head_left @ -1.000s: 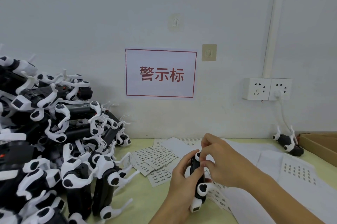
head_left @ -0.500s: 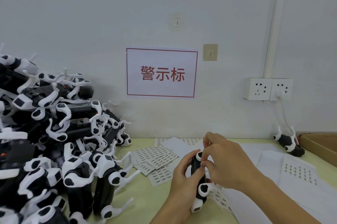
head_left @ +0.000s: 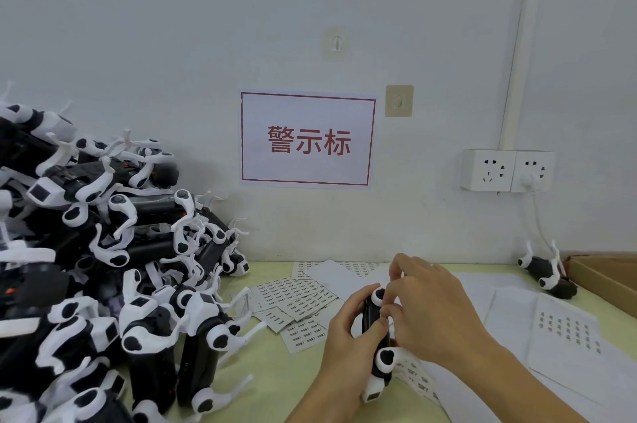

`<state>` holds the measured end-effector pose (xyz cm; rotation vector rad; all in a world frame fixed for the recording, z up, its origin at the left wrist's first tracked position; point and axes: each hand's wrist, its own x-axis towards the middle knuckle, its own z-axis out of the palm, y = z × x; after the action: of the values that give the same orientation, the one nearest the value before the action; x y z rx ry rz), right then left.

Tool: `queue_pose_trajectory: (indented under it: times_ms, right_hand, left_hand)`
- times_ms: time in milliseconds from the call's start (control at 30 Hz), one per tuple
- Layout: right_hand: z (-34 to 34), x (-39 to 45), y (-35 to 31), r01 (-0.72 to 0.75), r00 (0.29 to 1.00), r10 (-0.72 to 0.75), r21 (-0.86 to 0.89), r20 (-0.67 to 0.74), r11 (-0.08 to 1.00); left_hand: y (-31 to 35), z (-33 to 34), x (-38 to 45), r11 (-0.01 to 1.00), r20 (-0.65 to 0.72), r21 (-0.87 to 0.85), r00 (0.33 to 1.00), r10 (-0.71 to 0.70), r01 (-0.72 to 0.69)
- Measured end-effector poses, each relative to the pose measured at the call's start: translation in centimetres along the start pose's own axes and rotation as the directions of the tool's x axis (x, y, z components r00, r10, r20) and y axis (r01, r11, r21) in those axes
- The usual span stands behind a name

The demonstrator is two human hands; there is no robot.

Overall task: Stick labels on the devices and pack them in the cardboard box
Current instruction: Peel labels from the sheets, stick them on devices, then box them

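Device (head_left: 374, 329), black body with white clips, is held upright just above the desk (head_left: 275, 384), near centre-right of the head view. Change since 1 s ago: almost none. Device sits in the same spot and both hands keep the same grip; right fingertips shift only slightly on its upper part. Judgement: label is being pressed down or smoothed onto this 1 device, so the sticking step is not finished and packing has not started for it. The label itself is hidden under the fingers, cannot confirm.

Left hand (head_left: 348, 329) wraps the device from its left side, fingers curled round the black body. Right hand (head_left: 431, 312) comes from the right, thumb and fingertips pinching or pressing at the device's top white clip; exact contact point is hidden.

Outward: loose label sheets (head_left: 293, 298) lie on the desk just beyond and left of the hands, more white sheets (head_left: 565, 329) to the right. Big pile of unlabelled-looking devices (head_left: 103, 284) fills the left side. 1 single device (head_left: 548, 271) lies by the wall, just beside the cardboard box (head_left: 606, 274) at the right edge, well apart from the hands. Box contents not visible.
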<state>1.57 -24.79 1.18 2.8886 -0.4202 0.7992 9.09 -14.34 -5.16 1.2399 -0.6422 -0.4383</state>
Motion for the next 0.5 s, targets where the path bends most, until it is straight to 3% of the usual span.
queue_pose_trajectory:
  times_ms: [500]
  right_hand:
    - [-0.13, -0.10, -0.69, 0.000, 1.000, 0.001, -0.093, 0.014, 0.996]
  left_hand:
    - [0.37, 0.09, -0.19, 0.999, -0.015, -0.030, 0.999, -0.034, 0.033]
